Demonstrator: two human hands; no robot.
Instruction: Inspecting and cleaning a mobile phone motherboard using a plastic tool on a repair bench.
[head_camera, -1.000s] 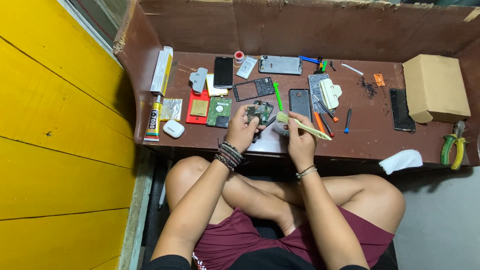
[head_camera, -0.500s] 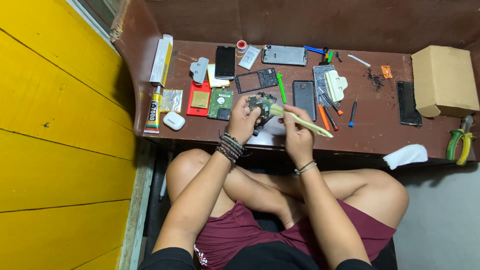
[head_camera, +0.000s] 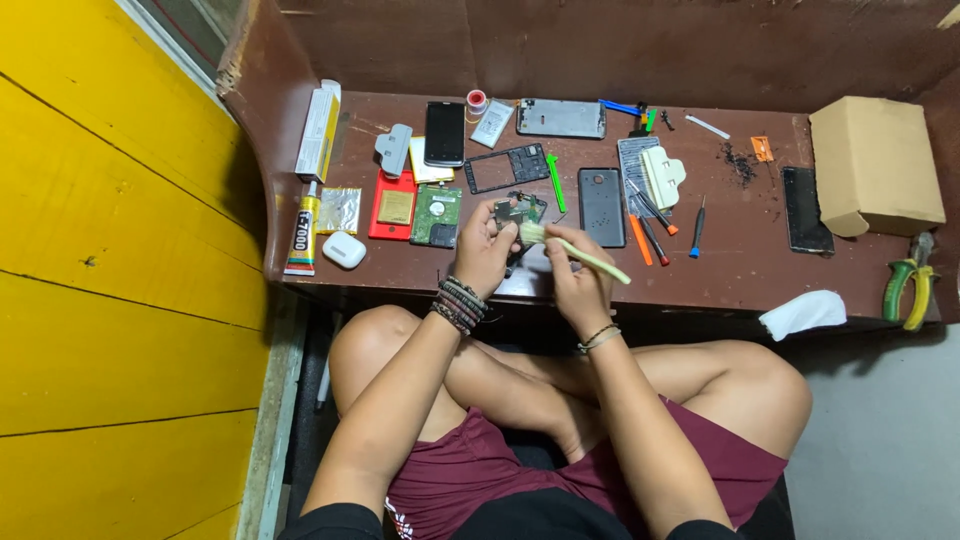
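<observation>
Left hand (head_camera: 487, 248) is closed around a small circuit board (head_camera: 518, 211), holding it just above the tabletop (head_camera: 740, 265) near its front edge. Right hand (head_camera: 578, 285) is clamped on a pale brush (head_camera: 575, 250); the bristle end touches the board, the handle slopes away to the right. The two hands sit close together, almost touching, at the middle of the tabletop. Beaded bracelets (head_camera: 455, 303) ring the left wrist; a thin band is on the right wrist.

Left of the left hand: a green board (head_camera: 437, 215), a red case (head_camera: 393, 205), a white earbud case (head_camera: 344, 250), a foil packet (head_camera: 340, 210) and a glue tube (head_camera: 301, 232). A long white and yellow box (head_camera: 318, 131) lies farther off on that side.

Beyond the hands: a black phone (head_camera: 444, 133), a black frame (head_camera: 506, 167), a grey phone back (head_camera: 560, 118) and a green stick (head_camera: 555, 181).

Just right of the board: a dark phone (head_camera: 601, 206). Farther right: orange-handled tools (head_camera: 647, 240), a blue screwdriver (head_camera: 697, 228), a white pad (head_camera: 662, 176), a black slab (head_camera: 806, 209) and a cardboard box (head_camera: 875, 165). Pliers (head_camera: 911, 291) with green and yellow grips and a white cloth (head_camera: 802, 313) lie at the far right, near the front edge.

The person sits cross-legged under the tabletop, in maroon shorts (head_camera: 470, 475). A yellow wall (head_camera: 110, 300) stands to the left.
</observation>
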